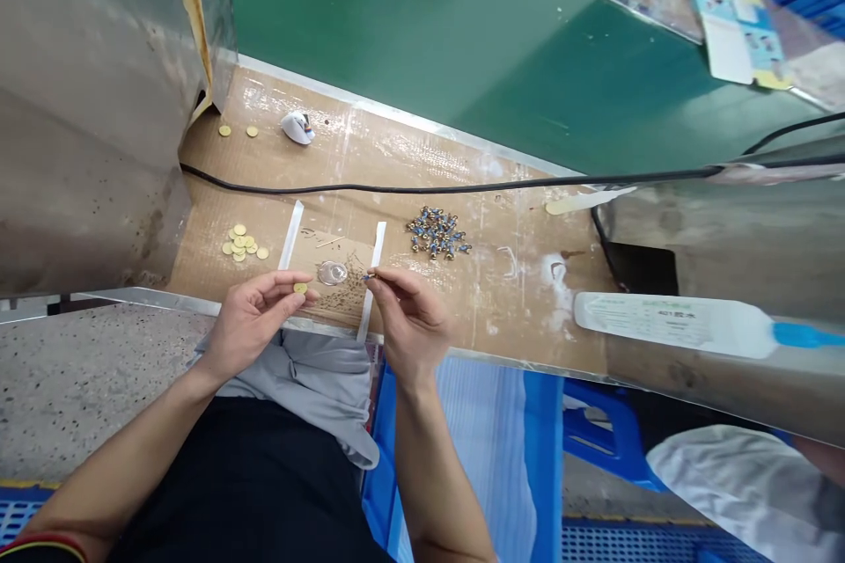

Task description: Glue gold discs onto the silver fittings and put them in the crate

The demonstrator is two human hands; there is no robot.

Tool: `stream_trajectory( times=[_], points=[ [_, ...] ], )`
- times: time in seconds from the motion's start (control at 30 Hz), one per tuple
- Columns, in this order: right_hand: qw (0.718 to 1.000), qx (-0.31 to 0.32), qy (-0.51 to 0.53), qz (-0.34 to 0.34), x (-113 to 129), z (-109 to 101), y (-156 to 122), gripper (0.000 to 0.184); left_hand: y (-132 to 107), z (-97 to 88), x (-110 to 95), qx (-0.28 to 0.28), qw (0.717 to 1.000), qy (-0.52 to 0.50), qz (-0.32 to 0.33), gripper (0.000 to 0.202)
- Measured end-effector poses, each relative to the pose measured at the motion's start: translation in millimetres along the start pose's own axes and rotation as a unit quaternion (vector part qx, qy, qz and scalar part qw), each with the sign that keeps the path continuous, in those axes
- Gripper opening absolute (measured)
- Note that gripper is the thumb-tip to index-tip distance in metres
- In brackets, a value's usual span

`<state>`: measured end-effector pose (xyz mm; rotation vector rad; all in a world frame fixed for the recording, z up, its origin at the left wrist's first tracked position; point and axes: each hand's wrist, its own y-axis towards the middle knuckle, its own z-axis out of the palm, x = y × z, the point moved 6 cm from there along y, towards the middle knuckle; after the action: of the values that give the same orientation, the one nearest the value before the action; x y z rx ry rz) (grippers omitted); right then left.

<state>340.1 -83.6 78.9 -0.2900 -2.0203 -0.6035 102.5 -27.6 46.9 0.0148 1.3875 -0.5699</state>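
On the tabletop (376, 149) stands a small clear dish (332, 273), whose content I cannot tell. At its 8 o'clock, the left hand (247, 317) pinches a yellow disc (300, 288), flat face upward; at its 3 o'clock, the right hand (414, 317) pinches a small blue piece (368, 277), its long axis pointing toward 9 o'clock.

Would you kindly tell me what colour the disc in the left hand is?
The disc is yellowish gold, as the head view shows.

A round yellow disc (300, 288) and a small blue piece (367, 277) are held apart
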Motion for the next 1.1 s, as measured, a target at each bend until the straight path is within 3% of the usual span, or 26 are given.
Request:
stream_trajectory(
  times=[0.13, 0.57, 0.93, 1.1],
  points=[
    [0.998, 0.007, -0.022, -0.057, 13, 8, 2, 0.012, -1, 0.5, 0, 0.006, 1.000, -0.005, -0.010, 0.042],
    [0.986, 0.031, -0.072, -0.148, 25, 17, -4, 0.025, 0, 0.4, -1, 0.020, 1.000, 0.000, -0.010, 0.040],
    [0.982, 0.043, -0.092, -0.160, 26, 17, -6, 0.027, 0, -0.1, 1, 0.023, 1.000, 0.001, -0.011, 0.039],
    [0.986, 0.044, -0.091, -0.131, 25, 16, -5, 0.022, 0, 0.1, 1, 0.024, 1.000, 0.002, -0.011, 0.041]
  ],
)
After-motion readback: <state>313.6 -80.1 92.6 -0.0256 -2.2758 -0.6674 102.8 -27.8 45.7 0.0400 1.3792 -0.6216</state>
